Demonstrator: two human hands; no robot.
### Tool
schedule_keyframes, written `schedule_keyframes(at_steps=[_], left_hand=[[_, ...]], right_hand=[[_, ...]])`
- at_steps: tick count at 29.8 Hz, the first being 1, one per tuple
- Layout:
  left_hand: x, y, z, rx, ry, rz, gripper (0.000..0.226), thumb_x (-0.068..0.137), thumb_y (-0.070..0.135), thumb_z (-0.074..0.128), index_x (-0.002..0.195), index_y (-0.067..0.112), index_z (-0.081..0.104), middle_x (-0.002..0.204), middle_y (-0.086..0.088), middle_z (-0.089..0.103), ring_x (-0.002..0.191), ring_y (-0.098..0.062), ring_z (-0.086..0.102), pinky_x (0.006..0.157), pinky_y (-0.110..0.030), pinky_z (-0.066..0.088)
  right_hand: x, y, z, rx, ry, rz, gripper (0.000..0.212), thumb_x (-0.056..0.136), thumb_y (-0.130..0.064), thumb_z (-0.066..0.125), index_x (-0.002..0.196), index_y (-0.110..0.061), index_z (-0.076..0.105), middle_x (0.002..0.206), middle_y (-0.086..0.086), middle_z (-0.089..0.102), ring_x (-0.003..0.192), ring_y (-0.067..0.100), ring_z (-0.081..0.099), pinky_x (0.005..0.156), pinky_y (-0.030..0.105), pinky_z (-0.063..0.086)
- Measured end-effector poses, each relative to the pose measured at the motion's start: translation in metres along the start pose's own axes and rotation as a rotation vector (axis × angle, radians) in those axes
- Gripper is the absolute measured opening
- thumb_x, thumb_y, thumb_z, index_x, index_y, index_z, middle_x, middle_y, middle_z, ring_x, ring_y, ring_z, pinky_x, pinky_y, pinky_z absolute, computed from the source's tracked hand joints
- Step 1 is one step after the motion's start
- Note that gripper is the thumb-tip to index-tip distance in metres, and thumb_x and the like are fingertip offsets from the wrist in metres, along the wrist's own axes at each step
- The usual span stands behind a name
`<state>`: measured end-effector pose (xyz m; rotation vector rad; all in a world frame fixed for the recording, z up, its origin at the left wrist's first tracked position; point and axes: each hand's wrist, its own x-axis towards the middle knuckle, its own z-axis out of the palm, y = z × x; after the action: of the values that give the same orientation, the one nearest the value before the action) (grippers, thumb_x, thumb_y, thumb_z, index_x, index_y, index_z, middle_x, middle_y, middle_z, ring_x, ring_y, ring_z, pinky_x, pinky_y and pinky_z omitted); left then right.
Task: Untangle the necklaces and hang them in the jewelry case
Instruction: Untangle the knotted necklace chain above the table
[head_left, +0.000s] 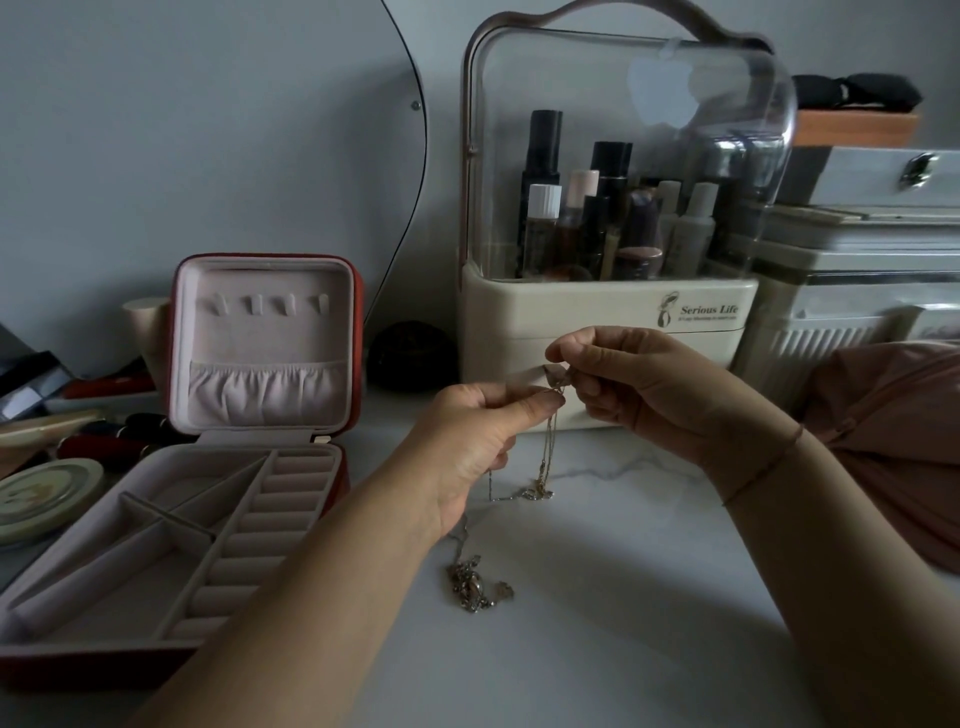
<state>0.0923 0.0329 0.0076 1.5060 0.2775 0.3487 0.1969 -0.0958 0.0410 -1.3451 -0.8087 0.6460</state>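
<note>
My left hand (475, 441) and my right hand (639, 387) pinch a thin chain necklace (548, 447) together above the white table, fingertips almost touching. The chain hangs down from them and its lower end lies on the tabletop. A second strand runs from under my left hand to a tangled clump of chain (475, 584) lying nearer to me. The red jewelry case (208, 467) stands open at the left, its pink lid upright with a row of small hooks (270, 304) and a gathered pocket; nothing hangs on the hooks.
A cream cosmetics organizer (608, 317) with a clear dome and several bottles stands right behind my hands. Stacked boxes (857, 270) are at the right, a pink bag (904, 431) beside them. A round tin (41, 496) and small items crowd the left edge.
</note>
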Motion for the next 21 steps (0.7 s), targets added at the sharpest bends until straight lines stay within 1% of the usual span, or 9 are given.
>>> schedule_keyframes(at_steps=[2,5,11,13,15,17,21], left_hand=[[0.0002,-0.0005,-0.0002,0.020,0.009,-0.015,0.008,0.076,0.025,0.075,0.075,0.017,0.073,0.064,0.002,0.042,0.052,-0.008,0.031,0.051,-0.021,0.028],[-0.0008,0.0000,0.0005,0.002,-0.016,-0.027,0.010,0.079,0.024,0.072,0.078,0.015,0.069,0.055,0.008,0.043,0.052,-0.008,0.032,0.050,-0.019,0.029],[-0.0022,-0.0003,0.0009,0.009,-0.073,-0.049,0.015,0.082,0.026,0.069,0.079,0.012,0.066,0.059,0.005,0.042,0.052,-0.006,0.038,0.051,-0.019,0.035],[-0.0022,-0.0003,0.0008,-0.002,-0.077,-0.057,0.014,0.082,0.024,0.069,0.083,0.010,0.067,0.061,0.003,0.044,0.054,-0.007,0.039,0.054,-0.020,0.036],[-0.0024,0.0001,0.0010,-0.028,-0.081,-0.071,0.011,0.083,0.019,0.068,0.086,0.008,0.067,0.062,0.003,0.046,0.057,-0.008,0.041,0.058,-0.021,0.038],[-0.0028,0.0006,0.0015,-0.047,-0.085,-0.081,0.007,0.084,0.014,0.067,0.086,0.008,0.066,0.061,0.003,0.047,0.057,-0.008,0.042,0.059,-0.022,0.038],[-0.0024,0.0008,0.0022,-0.037,-0.067,-0.077,0.007,0.086,0.011,0.063,0.079,0.009,0.063,0.060,0.002,0.046,0.056,-0.008,0.042,0.057,-0.021,0.038]], right_hand=[[-0.0001,0.0001,-0.0002,-0.002,0.000,0.000,0.013,0.073,-0.022,0.066,0.078,-0.013,0.075,0.071,0.010,0.048,0.053,0.008,0.038,0.048,0.015,0.034],[-0.0007,-0.0002,-0.0003,-0.015,-0.004,0.001,0.013,0.074,-0.022,0.065,0.077,-0.014,0.074,0.064,0.005,0.048,0.052,0.008,0.037,0.048,0.016,0.032],[-0.0005,-0.0003,-0.0003,-0.010,-0.001,0.001,0.013,0.073,-0.022,0.065,0.076,-0.014,0.075,0.063,0.005,0.048,0.050,0.007,0.038,0.048,0.015,0.033],[-0.0001,0.0002,-0.0013,-0.002,-0.008,0.003,0.013,0.073,-0.022,0.065,0.077,-0.014,0.075,0.067,0.008,0.047,0.050,0.006,0.038,0.047,0.015,0.032],[0.0004,0.0010,-0.0021,0.001,-0.020,0.007,0.013,0.075,-0.022,0.066,0.079,-0.014,0.074,0.078,0.014,0.046,0.052,0.006,0.038,0.047,0.015,0.032],[0.0012,0.0024,-0.0021,-0.002,-0.027,0.011,0.013,0.076,-0.022,0.066,0.080,-0.014,0.074,0.086,0.015,0.044,0.054,0.007,0.037,0.048,0.016,0.033],[0.0027,0.0041,-0.0026,-0.007,-0.029,0.008,0.013,0.076,-0.022,0.066,0.081,-0.014,0.074,0.085,0.013,0.044,0.055,0.008,0.038,0.048,0.016,0.033]])
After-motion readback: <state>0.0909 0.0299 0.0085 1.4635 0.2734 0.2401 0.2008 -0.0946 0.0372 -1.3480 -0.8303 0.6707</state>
